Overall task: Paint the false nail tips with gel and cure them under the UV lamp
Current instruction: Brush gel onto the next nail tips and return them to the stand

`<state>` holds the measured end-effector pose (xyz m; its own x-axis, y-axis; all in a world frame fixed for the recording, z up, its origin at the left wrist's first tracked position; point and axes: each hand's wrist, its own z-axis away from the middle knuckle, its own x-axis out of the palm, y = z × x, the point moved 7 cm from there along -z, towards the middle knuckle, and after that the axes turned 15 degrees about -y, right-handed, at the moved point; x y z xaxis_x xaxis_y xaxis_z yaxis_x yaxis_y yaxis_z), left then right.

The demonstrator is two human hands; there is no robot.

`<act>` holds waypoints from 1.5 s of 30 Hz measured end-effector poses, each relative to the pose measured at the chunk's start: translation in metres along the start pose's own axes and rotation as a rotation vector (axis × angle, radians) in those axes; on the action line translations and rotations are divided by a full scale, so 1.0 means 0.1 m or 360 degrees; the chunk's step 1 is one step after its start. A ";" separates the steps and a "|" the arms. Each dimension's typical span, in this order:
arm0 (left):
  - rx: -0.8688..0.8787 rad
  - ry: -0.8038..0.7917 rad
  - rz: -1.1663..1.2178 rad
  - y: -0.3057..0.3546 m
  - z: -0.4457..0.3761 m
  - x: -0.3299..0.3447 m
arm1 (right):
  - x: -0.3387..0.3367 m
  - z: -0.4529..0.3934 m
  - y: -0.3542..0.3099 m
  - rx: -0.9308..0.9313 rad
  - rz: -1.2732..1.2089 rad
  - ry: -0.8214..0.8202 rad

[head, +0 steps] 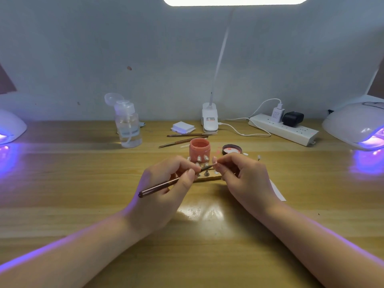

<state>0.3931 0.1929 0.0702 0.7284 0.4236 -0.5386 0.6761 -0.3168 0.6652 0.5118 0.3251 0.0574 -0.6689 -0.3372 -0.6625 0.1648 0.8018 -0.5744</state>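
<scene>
The brush (160, 183) tip is too small to tell whether it touches the nail tip (214, 160) pinched in the right hand (245, 179). The left hand (166, 183) hides part of the wooden stand (209, 178) and its pegs. Both UV lamps, at the counter's left (10, 127) and right (355, 125) edges, are cut off. The desk lamp's head (234, 1) is cropped at the top.

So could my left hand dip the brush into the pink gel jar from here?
Probably yes. The left hand holds the brush, and the open pink gel jar stands just beyond it with only the nail tip stand between.
</scene>
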 end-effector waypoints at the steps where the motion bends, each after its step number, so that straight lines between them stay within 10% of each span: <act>1: 0.0024 -0.0003 0.0022 0.01 0.00 0.00 | 0.00 0.00 0.00 0.0003 -0.0006 -0.0001; 45: -0.0058 0.0062 0.0264 -0.05 0.01 -0.01 | 0.01 0.01 0.02 0.0002 -0.0262 -0.0023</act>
<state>0.3894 0.1931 0.0665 0.8241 0.4012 -0.3999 0.5421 -0.3543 0.7620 0.5126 0.3260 0.0551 -0.6763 -0.4710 -0.5663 0.0550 0.7344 -0.6764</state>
